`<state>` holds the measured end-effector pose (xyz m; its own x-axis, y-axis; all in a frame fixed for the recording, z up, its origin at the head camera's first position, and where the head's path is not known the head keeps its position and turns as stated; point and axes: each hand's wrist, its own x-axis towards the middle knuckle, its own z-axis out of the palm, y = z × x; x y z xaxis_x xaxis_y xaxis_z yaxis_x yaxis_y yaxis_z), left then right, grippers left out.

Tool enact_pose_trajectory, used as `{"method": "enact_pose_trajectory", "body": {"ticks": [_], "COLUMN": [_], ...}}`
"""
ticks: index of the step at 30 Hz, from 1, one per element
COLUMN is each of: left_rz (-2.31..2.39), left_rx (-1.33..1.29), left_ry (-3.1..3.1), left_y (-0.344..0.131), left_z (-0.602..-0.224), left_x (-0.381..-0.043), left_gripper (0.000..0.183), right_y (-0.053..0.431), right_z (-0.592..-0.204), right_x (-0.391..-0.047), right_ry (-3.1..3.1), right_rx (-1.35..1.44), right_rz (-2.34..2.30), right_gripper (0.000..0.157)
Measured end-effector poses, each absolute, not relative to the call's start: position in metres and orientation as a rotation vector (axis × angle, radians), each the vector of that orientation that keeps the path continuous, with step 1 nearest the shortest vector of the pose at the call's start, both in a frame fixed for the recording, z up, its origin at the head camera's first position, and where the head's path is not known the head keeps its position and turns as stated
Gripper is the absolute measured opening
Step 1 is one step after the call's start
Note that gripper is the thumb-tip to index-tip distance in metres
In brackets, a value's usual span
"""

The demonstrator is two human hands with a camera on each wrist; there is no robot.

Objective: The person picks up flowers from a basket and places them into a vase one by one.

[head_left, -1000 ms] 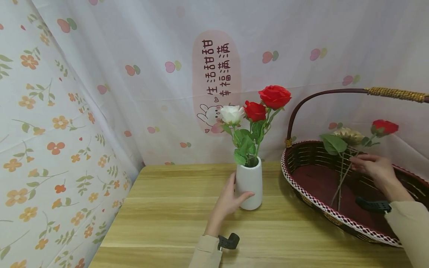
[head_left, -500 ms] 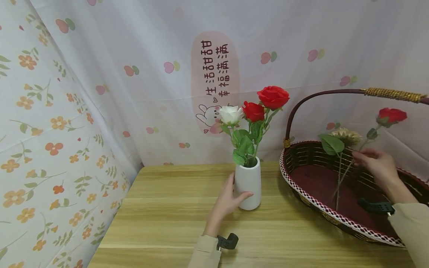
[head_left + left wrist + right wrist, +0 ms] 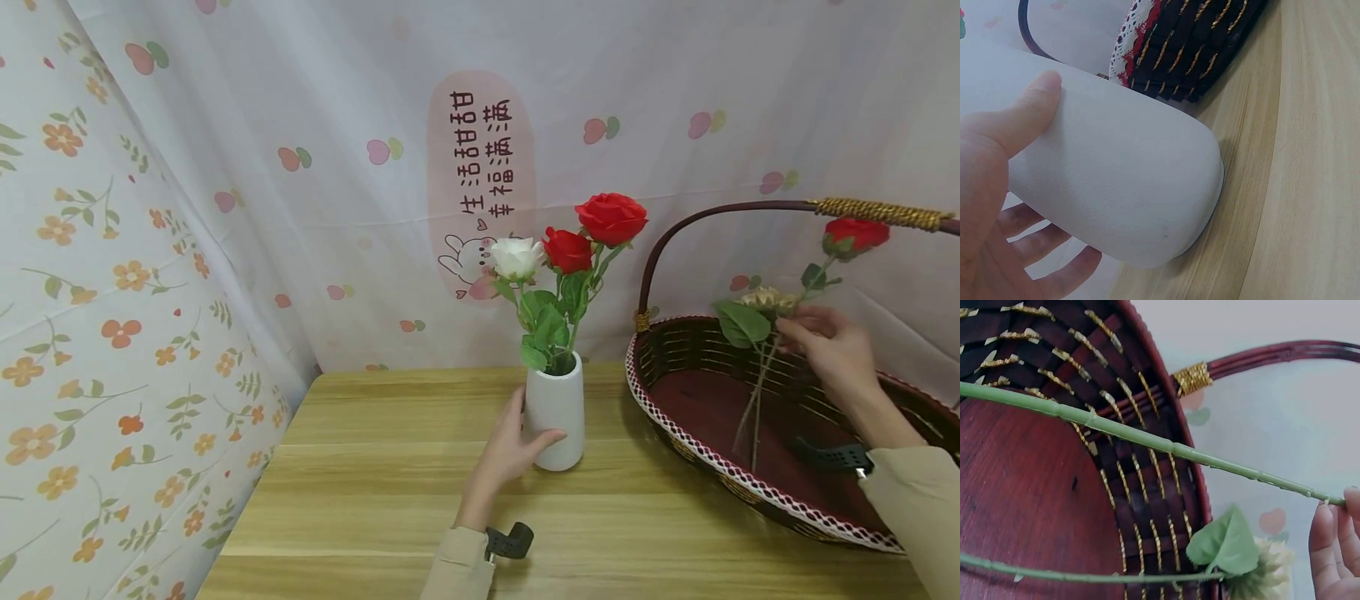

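Note:
In the head view a white vase (image 3: 561,425) stands upright on the table, holding a white rose (image 3: 517,257) and two red roses (image 3: 611,218). My left hand (image 3: 504,457) grips its side, thumb in front, as the left wrist view of the vase (image 3: 1129,169) confirms. Over the basket, my right hand (image 3: 834,354) pinches the stem of another red rose (image 3: 857,236). That green stem (image 3: 1172,449) slants across the right wrist view. A cream flower (image 3: 770,302) with a broad leaf leans in the basket, its stem apart from my fingertips in the right wrist view.
The dark woven basket (image 3: 678,446) with lace-trimmed rim fills the right side. Its tall arched handle (image 3: 720,210) rises near the held rose. A patterned curtain (image 3: 337,208) hangs behind the wooden table (image 3: 390,467), and a floral one (image 3: 112,333) hangs at left.
The red rose in my right hand swung right, then rose and came back left; its bloom now sits higher, beside the basket handle. The left hand keeps its place on the vase.

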<state>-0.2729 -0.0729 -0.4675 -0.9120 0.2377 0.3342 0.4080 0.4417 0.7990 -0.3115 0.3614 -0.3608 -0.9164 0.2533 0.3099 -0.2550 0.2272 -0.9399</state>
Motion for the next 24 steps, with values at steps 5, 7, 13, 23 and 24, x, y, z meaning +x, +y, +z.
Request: {"method": "enact_pose_trajectory", "body": {"ticks": [5, 7, 13, 23, 24], "left_rz": [-1.466, -1.458, -1.453, -1.484, -1.483], "left_rx": [-0.571, -0.569, -0.576, -0.584, -0.582], "left_ry": [-2.521, -2.521, -2.519, -2.508, -2.508], "left_y": [-0.073, -0.073, -0.073, -0.073, -0.073], "left_z": [-0.468, -0.468, -0.469, -0.468, -0.469], "left_x": [-0.273, -0.274, -0.274, -0.274, -0.274], "left_gripper": [0.086, 0.086, 0.085, 0.083, 0.083], "right_y": [0.352, 0.347, 0.332, 0.313, 0.311], "right_z": [-0.354, -0.351, -0.342, -0.327, -0.325], "right_x": [-0.311, -0.311, -0.311, -0.304, -0.304], "right_ry": [-1.949, -1.924, -1.855, -1.766, -1.757], "right_rx": [0.081, 0.107, 0.189, 0.358, 0.371], "right_rz": [1.866, 1.863, 1.883, 1.986, 1.990], "right_gripper": [0.033, 0.033, 0.031, 0.037, 0.036]}}
